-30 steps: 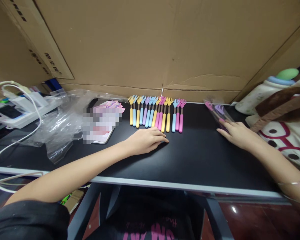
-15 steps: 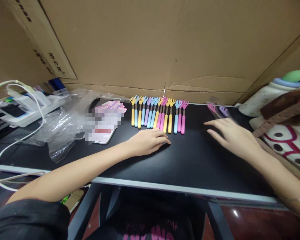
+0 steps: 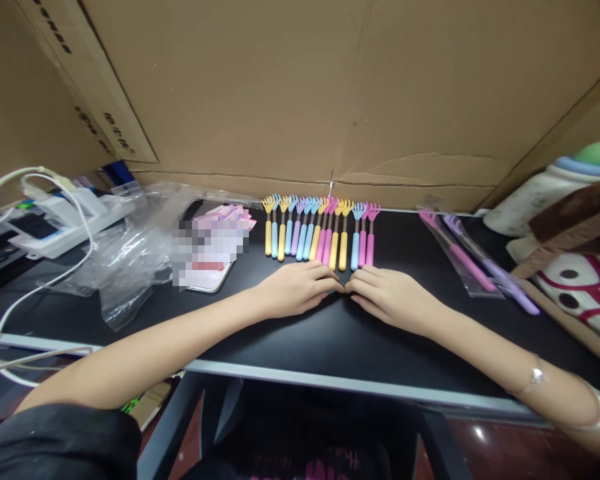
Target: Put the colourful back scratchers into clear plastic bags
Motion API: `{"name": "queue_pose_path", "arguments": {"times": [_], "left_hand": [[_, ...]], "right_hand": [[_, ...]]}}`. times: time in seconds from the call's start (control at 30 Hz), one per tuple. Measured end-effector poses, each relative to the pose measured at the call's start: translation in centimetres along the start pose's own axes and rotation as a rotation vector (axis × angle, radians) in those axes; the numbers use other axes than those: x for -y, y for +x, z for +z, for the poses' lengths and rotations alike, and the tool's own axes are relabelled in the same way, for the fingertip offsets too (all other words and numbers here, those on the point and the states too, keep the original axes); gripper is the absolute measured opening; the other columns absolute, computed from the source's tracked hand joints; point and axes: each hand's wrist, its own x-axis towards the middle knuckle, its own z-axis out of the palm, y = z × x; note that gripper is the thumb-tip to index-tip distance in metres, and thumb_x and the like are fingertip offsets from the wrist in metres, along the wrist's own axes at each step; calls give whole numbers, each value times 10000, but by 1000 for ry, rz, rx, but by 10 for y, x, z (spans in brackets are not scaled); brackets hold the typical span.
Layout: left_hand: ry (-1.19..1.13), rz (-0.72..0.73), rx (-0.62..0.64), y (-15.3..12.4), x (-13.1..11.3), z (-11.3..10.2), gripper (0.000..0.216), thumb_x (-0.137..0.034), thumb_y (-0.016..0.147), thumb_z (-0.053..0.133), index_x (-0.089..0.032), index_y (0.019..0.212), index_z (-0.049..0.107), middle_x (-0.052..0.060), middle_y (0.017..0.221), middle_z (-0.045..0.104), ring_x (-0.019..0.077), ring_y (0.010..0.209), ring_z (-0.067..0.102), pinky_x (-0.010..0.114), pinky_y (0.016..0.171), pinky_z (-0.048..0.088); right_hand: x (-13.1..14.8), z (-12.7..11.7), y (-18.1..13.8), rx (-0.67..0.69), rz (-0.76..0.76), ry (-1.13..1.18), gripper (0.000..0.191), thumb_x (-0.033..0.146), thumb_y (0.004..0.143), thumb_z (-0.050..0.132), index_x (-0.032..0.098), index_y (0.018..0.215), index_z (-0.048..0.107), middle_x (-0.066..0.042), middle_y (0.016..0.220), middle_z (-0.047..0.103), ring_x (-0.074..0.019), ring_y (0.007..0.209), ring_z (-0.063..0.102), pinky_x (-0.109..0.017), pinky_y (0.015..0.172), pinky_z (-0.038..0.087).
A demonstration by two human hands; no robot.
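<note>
A row of several small back scratchers [image 3: 320, 230] with yellow, blue, purple and pink handles lies side by side on the black table [image 3: 405, 333], claw ends toward the cardboard wall. My left hand [image 3: 295, 290] rests flat on the table just below the row, fingers together and stretched out, holding nothing. My right hand [image 3: 390, 297] lies flat beside it, its fingertips meeting those of the left hand under the pink handles. Two bagged scratchers [image 3: 473, 257], one pink and one purple, lie to the right, apart from both hands.
Crumpled clear plastic bags [image 3: 125, 247] and a pile of pink cards on a tablet [image 3: 210, 243] sit at the left. A white power strip with cables [image 3: 60, 213] lies further left. A cloth bag and a bottle [image 3: 565, 227] stand at the right. Cardboard [image 3: 300, 93] walls the back.
My right hand left the bagged scratchers at the right and slid left across the table until its fingertips met my left hand. The left hand stayed in place.
</note>
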Motion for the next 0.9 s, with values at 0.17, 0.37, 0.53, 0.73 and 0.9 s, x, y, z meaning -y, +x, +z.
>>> {"name": "queue_pose_path", "arguments": {"times": [0.17,0.37,0.53,0.73,0.9], "left_hand": [[-33,2,11,0,0,-1,289,-198,947,376,-176,1156,575,79,1154,600,183,1090,553,313,918,479],[-22,2,13,-1,0,-2,289,-199,948,379,-189,1167,567,77,1175,594,179,1098,548,302,916,474],[-15,2,28,-2,0,-2,289,-198,944,390,-198,1178,559,68,1186,588,177,1107,540,293,928,460],[-8,4,34,-1,1,-3,299,-195,945,381,-193,1185,558,66,1197,585,183,1111,532,298,928,454],[-16,10,32,0,1,-4,297,-202,947,378,-191,1178,563,74,1191,591,182,1105,538,301,923,458]], "right_hand": [[-4,1,-3,38,102,193,204,247,946,395,194,999,585,-77,922,611,-198,870,560,-312,733,467],[-4,-5,-7,69,146,316,210,258,939,407,209,1057,574,-88,974,601,-220,917,547,-358,778,471],[-6,-4,-11,68,170,386,202,260,931,427,210,1055,579,-90,996,594,-221,938,536,-362,797,459],[-6,-3,-10,46,194,455,190,258,931,436,208,1033,588,-89,995,594,-219,938,522,-372,813,450],[-6,-2,-11,52,206,467,193,263,930,437,211,1043,586,-93,1008,591,-226,948,514,-386,821,446]]}}
